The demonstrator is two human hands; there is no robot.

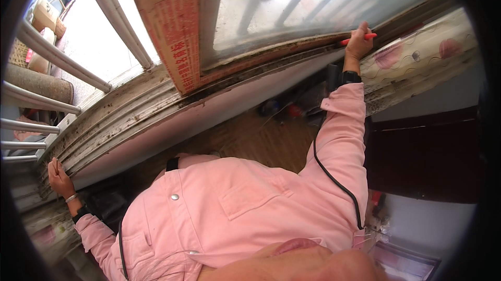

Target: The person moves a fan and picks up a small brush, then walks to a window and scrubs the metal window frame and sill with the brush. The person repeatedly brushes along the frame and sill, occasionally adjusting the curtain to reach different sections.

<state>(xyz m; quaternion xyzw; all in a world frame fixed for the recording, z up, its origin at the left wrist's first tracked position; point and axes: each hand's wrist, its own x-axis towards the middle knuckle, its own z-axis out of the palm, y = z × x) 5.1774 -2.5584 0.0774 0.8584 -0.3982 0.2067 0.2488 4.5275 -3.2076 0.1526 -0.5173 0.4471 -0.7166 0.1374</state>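
Grips slim red tool [370, 36] with right hand [358, 45], two o'clock; has left hand [60, 180] by window track [116, 110], eight o'clock, cannot tell if grasping.

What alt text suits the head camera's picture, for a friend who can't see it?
The right hand grips a slim red object by the lower edge of a cloudy glass window pane, while the left hand is near the left end of the grimy white window track. A pink button-up jacket fills the lower middle.

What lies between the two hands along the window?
In the head view, the grimy window track runs between the left hand and right hand, with a red printed strip reaching it.
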